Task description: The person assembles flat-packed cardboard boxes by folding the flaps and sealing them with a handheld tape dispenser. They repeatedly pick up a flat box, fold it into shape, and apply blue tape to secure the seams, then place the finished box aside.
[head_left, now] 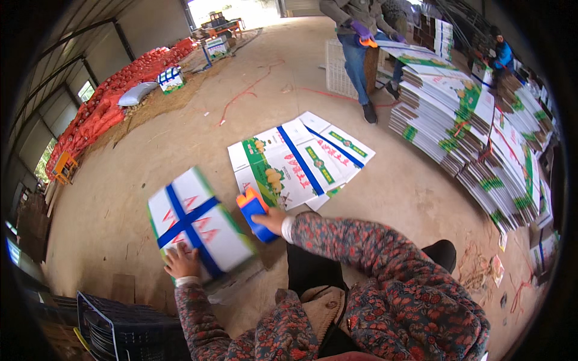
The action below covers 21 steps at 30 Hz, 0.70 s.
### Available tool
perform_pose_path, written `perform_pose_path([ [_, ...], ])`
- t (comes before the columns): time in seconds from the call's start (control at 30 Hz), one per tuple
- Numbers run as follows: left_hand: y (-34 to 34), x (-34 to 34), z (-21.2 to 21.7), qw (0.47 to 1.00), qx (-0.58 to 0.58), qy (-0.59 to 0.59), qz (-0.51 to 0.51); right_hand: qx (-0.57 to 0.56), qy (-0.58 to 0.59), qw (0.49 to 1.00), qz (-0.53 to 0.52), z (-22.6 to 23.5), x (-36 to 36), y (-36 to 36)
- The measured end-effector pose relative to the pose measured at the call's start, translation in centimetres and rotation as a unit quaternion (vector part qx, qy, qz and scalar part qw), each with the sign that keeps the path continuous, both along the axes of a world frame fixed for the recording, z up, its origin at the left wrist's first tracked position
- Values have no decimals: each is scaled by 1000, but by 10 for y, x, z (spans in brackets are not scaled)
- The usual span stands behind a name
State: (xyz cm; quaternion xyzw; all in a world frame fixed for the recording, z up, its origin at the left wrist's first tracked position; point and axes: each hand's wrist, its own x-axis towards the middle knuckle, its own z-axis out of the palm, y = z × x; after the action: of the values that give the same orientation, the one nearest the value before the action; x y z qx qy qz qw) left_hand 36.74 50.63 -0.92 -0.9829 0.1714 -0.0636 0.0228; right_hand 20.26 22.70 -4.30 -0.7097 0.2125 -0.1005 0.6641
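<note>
Left hand flat, open-fingered on taped box; right hand, grip closed round blue tape dispenser.

I see a white carton crossed with blue tape under my left hand. Flattened white-and-green cartons lie ahead on the floor. Tall stacks of flat cartons stand to the right.

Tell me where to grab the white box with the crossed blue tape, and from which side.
Probably best gripped by its two opposite side edges, one hand per side. The white box lies tilted with its taped face up, broad and flat, so one hand would hardly span it. The left hand already steadies the near lower corner; the right hand, holding a blue tape dispenser, would come from the far right edge.
</note>
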Motion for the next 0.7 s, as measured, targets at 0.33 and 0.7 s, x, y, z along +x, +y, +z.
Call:
perform_pose_path([
  [0.33, -44, 3, -46, 928, -223, -58, -292, 328, -188, 916, -134, -10, -134, -78],
  [0.7, -248, 39, -413, 698, -339, 629, 49, 227, 67, 754, -613, -119, -404, -73],
])
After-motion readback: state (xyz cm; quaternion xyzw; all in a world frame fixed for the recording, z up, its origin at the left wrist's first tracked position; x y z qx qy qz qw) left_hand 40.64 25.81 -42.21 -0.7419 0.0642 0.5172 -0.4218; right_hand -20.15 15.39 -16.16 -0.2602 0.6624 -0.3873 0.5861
